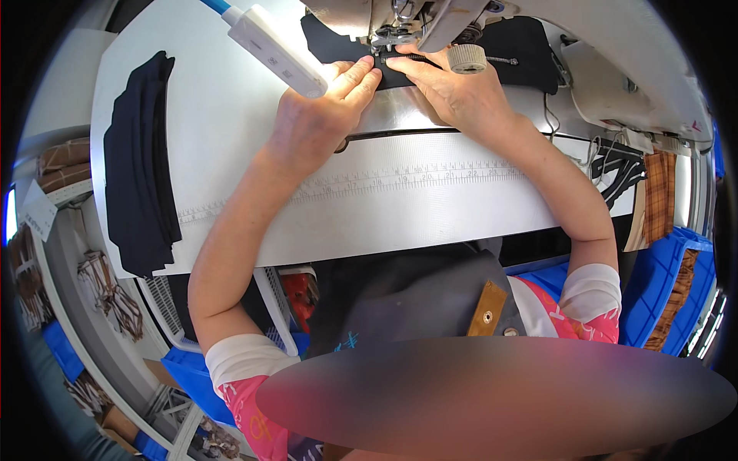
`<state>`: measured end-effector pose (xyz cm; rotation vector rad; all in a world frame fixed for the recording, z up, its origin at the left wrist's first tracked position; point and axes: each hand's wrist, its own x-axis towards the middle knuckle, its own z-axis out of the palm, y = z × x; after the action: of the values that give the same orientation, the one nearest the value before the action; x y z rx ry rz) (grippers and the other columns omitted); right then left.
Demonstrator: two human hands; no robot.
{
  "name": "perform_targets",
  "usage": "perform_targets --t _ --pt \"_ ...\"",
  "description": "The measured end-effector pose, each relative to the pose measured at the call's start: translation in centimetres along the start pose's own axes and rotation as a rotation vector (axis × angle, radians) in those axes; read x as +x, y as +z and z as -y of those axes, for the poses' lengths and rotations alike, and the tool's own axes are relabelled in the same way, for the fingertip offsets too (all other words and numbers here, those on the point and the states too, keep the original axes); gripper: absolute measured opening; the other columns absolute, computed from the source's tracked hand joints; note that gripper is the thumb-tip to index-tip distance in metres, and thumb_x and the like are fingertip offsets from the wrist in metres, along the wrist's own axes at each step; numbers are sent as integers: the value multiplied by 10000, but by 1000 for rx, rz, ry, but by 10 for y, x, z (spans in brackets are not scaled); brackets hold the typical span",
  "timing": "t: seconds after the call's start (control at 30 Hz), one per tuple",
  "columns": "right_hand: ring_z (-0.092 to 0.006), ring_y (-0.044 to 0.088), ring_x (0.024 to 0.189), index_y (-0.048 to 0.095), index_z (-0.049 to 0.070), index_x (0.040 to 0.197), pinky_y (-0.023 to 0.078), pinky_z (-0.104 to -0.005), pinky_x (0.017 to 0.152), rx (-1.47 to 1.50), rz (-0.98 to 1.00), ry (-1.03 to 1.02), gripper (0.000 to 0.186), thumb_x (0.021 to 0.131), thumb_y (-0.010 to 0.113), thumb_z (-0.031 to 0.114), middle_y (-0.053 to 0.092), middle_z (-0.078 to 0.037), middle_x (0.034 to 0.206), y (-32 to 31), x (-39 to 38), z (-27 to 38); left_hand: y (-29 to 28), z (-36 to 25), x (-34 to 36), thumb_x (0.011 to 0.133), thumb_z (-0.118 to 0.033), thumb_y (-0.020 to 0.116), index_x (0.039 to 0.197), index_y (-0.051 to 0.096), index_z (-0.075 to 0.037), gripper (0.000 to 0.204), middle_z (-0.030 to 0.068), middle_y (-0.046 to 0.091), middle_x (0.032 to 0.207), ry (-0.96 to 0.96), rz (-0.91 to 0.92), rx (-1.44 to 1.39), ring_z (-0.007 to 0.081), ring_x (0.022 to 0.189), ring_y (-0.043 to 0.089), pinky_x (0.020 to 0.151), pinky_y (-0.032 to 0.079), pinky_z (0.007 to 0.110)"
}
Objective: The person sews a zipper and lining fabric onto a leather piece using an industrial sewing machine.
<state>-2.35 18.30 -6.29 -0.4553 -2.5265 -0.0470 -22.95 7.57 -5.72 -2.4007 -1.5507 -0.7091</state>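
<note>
At top centre, a black fabric piece (328, 38) with a black zipper (501, 60) lies under the sewing machine's presser foot (377, 51). My left hand (323, 115) rests its fingertips on the fabric just left of and before the foot, fingers extended. My right hand (463, 98) is right of the foot, its fingers stretched onto the fabric and zipper, partly hidden by a metal knob (467, 58). A white lamp or device (277, 50) hangs over my left hand, covering part of it.
A stack of black fabric (138, 161) lies on the white table (369, 207) at left. Black strips (619, 169) and plaid cloth (659, 192) are at right. The machine body (623, 77) overhangs the right side. Blue bins (653, 284) and a white basket (161, 303) stand below.
</note>
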Motion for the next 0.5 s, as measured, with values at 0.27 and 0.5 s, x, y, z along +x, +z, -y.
perform_targets --t 0.27,0.5 --pt "-205 571 853 714 176 1095 455 -323 657 -77 19 -65 342 756 729 216 666 -32 896 0 3 3 5 4 -3 701 -8 665 1073 674 -37 373 84 676 1177 37 -58 5 213 991 676 658 575 300" --pt "-204 574 833 704 148 1099 459 -316 648 -143 5 -97 347 756 718 194 661 -27 867 6 1 1 2 -2 -5 679 64 639 1176 669 -77 517 36 649 1254 -73 49 -48 216 1075 644 761 577 308"
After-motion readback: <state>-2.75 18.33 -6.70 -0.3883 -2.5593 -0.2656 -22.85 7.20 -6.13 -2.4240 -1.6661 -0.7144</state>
